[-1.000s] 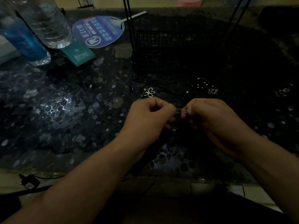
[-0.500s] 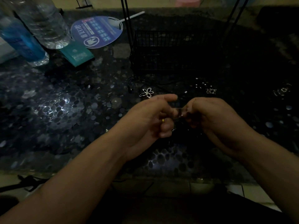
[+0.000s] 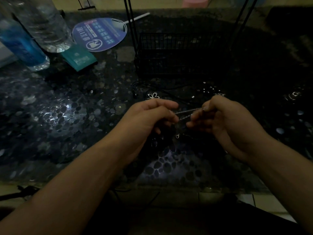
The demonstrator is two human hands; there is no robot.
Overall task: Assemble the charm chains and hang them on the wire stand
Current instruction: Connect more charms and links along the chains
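With the left hand [image 3: 152, 116] and right hand [image 3: 218, 116] each pinching an end of the thin chain [image 3: 186, 114] stretched above the tabletop [image 3: 67, 116], keeping it lightly taut should prevent tangling before hanging it on the wire stand [image 3: 177, 53].

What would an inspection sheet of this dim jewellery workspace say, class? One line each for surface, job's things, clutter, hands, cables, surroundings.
Surface: dark pebble-patterned table, glossy, dimly lit.
Job's things: silver chain stretched between both hands; flower charm on the table beyond the left hand; black wire stand behind, nothing seen hanging on it.
Clutter: two plastic bottles, round blue fan, teal packet.
Hands: left hand and right hand each pinch the chain.
Cables: thin dark cord near the stand.
Surroundings: tiled floor below the table edge.
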